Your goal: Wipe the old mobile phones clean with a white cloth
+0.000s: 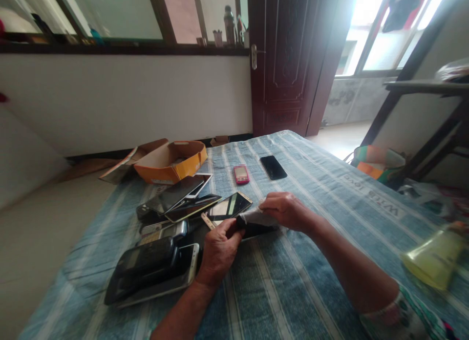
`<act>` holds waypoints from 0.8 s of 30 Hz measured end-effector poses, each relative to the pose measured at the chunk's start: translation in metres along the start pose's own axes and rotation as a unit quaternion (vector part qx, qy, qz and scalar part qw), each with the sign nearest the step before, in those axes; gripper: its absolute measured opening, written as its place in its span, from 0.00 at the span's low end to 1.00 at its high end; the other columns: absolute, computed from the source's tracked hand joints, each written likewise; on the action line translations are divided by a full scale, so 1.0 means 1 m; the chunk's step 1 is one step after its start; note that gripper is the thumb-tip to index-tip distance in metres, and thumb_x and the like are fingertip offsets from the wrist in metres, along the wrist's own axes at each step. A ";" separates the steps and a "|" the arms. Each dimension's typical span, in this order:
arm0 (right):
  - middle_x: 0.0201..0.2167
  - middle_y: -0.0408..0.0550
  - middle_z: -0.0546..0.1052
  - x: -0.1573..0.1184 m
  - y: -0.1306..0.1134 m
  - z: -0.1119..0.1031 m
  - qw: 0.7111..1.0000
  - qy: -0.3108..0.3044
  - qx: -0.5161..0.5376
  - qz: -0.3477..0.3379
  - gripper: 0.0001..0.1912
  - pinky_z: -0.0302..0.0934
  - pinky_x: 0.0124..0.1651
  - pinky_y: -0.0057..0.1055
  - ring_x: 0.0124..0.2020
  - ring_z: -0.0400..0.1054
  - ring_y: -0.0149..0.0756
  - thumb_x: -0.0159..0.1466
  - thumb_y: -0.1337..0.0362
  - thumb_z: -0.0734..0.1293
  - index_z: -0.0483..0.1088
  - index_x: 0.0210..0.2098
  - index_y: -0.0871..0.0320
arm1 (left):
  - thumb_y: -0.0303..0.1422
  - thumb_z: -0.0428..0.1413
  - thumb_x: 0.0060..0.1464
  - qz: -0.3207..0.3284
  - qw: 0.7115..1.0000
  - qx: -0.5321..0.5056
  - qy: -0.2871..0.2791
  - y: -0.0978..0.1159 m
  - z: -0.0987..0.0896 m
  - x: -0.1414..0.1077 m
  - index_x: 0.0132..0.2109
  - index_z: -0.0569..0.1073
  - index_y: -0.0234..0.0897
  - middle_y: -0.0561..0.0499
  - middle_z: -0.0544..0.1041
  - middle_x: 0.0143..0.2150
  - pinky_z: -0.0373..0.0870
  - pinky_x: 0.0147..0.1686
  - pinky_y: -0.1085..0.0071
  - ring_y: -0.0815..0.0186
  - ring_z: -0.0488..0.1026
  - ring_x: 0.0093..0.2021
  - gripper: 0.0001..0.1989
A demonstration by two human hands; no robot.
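Note:
My left hand (222,247) pinches a small black item (241,221) between thumb and fingers; its kind does not show. A pale grey cloth (254,215) covers the rest of it, and my right hand (284,209) grips the far end of that cloth. Under and behind the hands lies a gold-framed phone (230,206) with a reflective screen. A dark flat device (256,230) shows partly below the cloth. Left of my left hand, several phones are heaped, among them a black handset (150,256) on top of a white-edged phone (193,259).
An open orange cardboard box (186,166) stands at the back left. A pink phone (241,174) and a black phone (273,167) lie beyond my hands. At the right is a yellow translucent container (432,259). A striped blue cloth (311,271) covers the surface.

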State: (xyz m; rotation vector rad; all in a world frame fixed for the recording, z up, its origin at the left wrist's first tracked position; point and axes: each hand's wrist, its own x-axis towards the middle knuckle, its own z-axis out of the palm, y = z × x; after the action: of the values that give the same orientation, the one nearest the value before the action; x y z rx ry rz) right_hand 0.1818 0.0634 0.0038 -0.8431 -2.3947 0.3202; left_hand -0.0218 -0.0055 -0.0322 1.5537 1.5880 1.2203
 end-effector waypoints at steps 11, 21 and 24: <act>0.29 0.46 0.72 -0.004 -0.006 -0.019 0.979 0.048 -0.193 0.055 0.14 0.51 0.30 0.27 0.30 0.62 0.31 0.61 0.78 0.60 0.72 0.26 0.59 | 0.35 0.58 0.45 0.013 1.000 0.017 0.003 -0.008 0.001 0.001 0.37 0.77 0.36 0.51 0.81 0.32 0.71 0.36 0.69 0.60 0.78 0.35 0.11; 0.30 0.49 0.73 -0.004 -0.051 0.043 0.957 0.111 -0.268 0.003 0.09 0.55 0.38 0.37 0.34 0.63 0.42 0.65 0.69 0.60 0.72 0.34 0.59 | 0.35 0.57 0.45 0.029 0.999 0.043 0.002 -0.006 -0.001 0.000 0.37 0.77 0.35 0.51 0.81 0.33 0.71 0.37 0.70 0.61 0.77 0.34 0.12; 0.32 0.52 0.73 -0.004 -0.060 0.055 0.962 0.141 -0.234 0.005 0.10 0.56 0.43 0.40 0.38 0.64 0.44 0.65 0.70 0.59 0.72 0.39 0.62 | 0.35 0.56 0.46 0.036 0.998 0.044 0.001 -0.006 -0.001 -0.001 0.37 0.77 0.35 0.52 0.80 0.30 0.71 0.35 0.72 0.62 0.76 0.32 0.12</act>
State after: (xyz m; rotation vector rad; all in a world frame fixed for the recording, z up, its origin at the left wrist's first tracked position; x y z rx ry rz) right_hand 0.1220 0.0126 -0.0189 -1.0281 -2.2210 -0.3606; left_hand -0.0255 -0.0058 -0.0371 1.6797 1.6186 1.2047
